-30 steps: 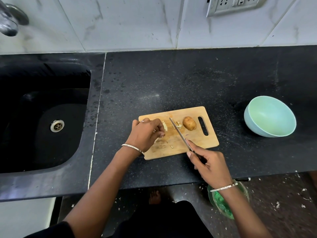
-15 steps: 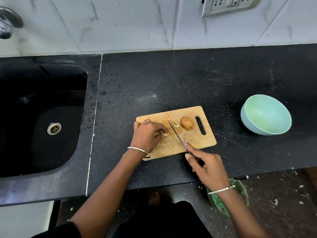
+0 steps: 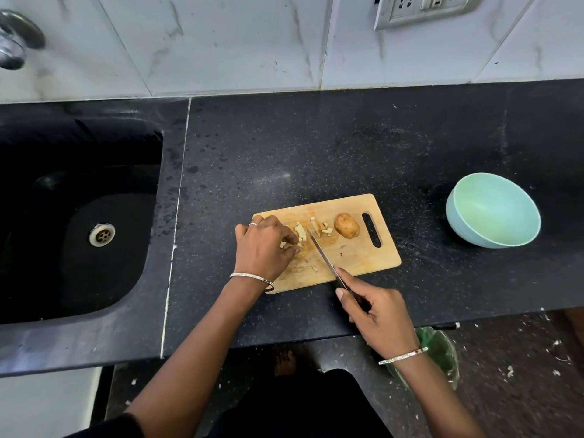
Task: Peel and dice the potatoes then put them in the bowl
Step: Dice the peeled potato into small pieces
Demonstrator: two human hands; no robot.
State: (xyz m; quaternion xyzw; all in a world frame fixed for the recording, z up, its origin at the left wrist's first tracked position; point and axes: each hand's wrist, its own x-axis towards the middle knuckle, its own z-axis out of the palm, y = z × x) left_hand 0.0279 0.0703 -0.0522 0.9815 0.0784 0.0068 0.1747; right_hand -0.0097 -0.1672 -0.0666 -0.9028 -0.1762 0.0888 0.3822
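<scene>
Pinching the potato strips (image 3: pixel 300 232) with curled fingers, left hand (image 3: pixel 264 248) steadies them for the knife (image 3: pixel 319 252) right hand (image 3: pixel 379 314) grips.

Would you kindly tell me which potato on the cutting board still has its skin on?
The whole brown potato at the right end of the cutting board; the other is already pale diced pieces by the left hand, left of the knife.

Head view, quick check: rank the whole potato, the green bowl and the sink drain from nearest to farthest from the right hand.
1. Whole potato, on the cutting board, just beyond the right hand.
2. Bowl, on the counter, off to the right.
3. Sink drain, far to the left.
</scene>
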